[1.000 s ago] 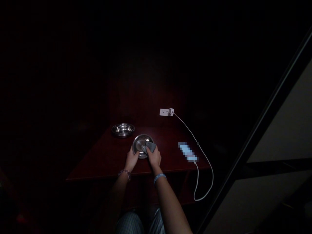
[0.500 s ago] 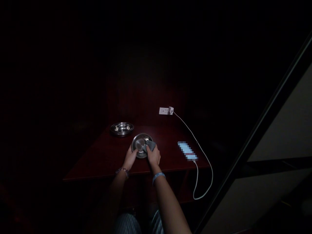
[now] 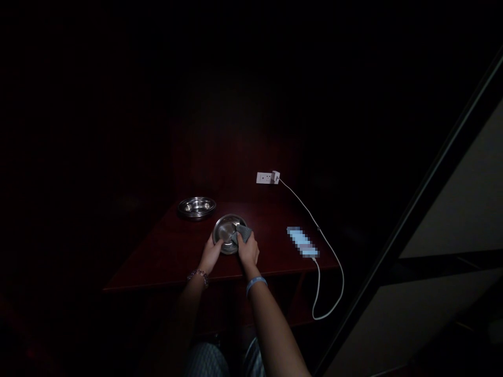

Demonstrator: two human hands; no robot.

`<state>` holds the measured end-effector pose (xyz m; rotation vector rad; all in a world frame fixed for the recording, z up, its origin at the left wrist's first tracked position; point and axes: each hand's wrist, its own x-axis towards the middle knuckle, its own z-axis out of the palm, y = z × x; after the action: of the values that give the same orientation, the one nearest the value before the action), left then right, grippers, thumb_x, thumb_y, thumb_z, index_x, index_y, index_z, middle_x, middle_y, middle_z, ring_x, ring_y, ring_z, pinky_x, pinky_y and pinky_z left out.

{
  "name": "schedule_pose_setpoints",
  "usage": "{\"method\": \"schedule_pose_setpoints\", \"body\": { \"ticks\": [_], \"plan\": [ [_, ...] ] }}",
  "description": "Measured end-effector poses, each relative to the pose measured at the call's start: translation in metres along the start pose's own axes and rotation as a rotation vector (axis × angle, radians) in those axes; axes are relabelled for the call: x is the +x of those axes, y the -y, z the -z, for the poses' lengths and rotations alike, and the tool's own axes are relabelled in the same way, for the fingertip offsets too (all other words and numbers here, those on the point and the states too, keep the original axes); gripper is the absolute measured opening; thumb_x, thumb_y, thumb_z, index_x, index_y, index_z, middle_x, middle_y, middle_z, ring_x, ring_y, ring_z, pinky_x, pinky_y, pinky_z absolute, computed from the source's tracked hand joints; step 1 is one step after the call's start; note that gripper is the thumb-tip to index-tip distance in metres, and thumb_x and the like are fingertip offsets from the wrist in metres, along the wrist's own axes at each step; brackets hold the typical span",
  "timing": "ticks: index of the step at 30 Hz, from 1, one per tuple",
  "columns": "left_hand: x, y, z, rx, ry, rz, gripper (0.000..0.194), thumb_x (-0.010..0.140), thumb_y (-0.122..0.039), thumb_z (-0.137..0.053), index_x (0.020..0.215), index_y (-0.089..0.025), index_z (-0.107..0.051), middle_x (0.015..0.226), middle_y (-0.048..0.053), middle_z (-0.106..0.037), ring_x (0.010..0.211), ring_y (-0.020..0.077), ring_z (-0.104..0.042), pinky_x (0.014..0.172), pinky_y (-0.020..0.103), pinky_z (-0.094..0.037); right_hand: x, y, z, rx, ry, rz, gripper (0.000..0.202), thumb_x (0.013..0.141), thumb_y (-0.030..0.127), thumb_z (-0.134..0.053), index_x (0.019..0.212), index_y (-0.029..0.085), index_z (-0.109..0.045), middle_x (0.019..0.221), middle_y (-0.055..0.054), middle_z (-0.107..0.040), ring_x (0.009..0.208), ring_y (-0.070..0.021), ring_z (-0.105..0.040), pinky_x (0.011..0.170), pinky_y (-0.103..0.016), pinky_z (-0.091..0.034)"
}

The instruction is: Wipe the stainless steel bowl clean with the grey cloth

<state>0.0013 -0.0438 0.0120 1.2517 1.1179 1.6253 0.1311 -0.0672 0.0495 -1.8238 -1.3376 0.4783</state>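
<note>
A shiny, shallow metal bowl (image 3: 227,230) is held between my two hands over the desk, its hollow side facing me. My left hand (image 3: 211,254) grips its lower left rim, thumb inside and the other fingers hidden behind. On the right side, my right hand (image 3: 248,250) is closed on a grey cloth (image 3: 244,232), which lies against the bowl's inner wall and rim. Farther back on the left stand more metal bowls (image 3: 197,208), which look nested; how many I cannot tell.
The dark red desk (image 3: 157,269) ends at a front edge just below my hands. A blurred-out phone (image 3: 302,242) lies to the right. Its white cable (image 3: 342,277) loops past the desk edge up to a charger (image 3: 275,177) in the wall socket (image 3: 263,178).
Almost nothing differs. The bowl and both hands sit very slightly farther right, and the cloth has shifted a touch along the bowl's right side.
</note>
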Motion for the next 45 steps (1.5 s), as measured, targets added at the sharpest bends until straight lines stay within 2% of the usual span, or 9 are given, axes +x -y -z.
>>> {"method": "schedule_pose_setpoints", "body": {
  "ticks": [13, 23, 28, 45],
  "plan": [
    [0.0004, 0.0008, -0.0022, -0.031, -0.013, 0.015, 0.043, 0.077, -0.021, -0.059, 0.120, -0.014, -0.061, 0.122, 0.011, -0.068, 0.116, 0.0233, -0.062, 0.110, 0.039, -0.040, 0.0019, -0.0009, -0.0004, -0.016, -0.001, 0.007, 0.044, 0.093, 0.052, -0.047, 0.121, 0.018, -0.056, 0.109, -0.014, -0.071, 0.099, -0.0280, -0.069, 0.084, -0.035, -0.051],
    [0.0010, 0.0006, -0.0014, 0.101, -0.006, 0.005, 0.045, 0.081, -0.019, -0.053, 0.125, -0.013, -0.057, 0.125, 0.012, -0.066, 0.118, 0.0220, -0.061, 0.110, 0.037, -0.039, 0.0021, 0.0014, 0.0004, -0.043, 0.011, -0.005, 0.045, 0.093, 0.052, -0.048, 0.122, 0.019, -0.055, 0.111, -0.014, -0.071, 0.101, -0.0274, -0.069, 0.085, -0.036, -0.051],
    [0.0012, 0.0022, -0.0016, 0.172, -0.022, -0.031, 0.040, 0.083, -0.021, -0.052, 0.121, -0.012, -0.059, 0.124, 0.013, -0.067, 0.118, 0.0220, -0.061, 0.109, 0.036, -0.040, 0.0017, 0.0014, 0.0004, -0.045, 0.004, -0.008, 0.045, 0.093, 0.051, -0.047, 0.122, 0.018, -0.055, 0.112, -0.014, -0.071, 0.101, -0.0283, -0.069, 0.086, -0.036, -0.051],
    [-0.0030, -0.0070, -0.0028, 0.213, -0.029, -0.023, 0.038, 0.080, -0.021, -0.058, 0.117, -0.013, -0.061, 0.116, 0.012, -0.071, 0.109, 0.0223, -0.066, 0.104, 0.036, -0.045, 0.0022, 0.0008, 0.0001, -0.062, 0.003, -0.016, 0.046, 0.093, 0.052, -0.047, 0.124, 0.019, -0.055, 0.111, -0.013, -0.071, 0.099, -0.0269, -0.069, 0.086, -0.036, -0.051]
  ]
}}
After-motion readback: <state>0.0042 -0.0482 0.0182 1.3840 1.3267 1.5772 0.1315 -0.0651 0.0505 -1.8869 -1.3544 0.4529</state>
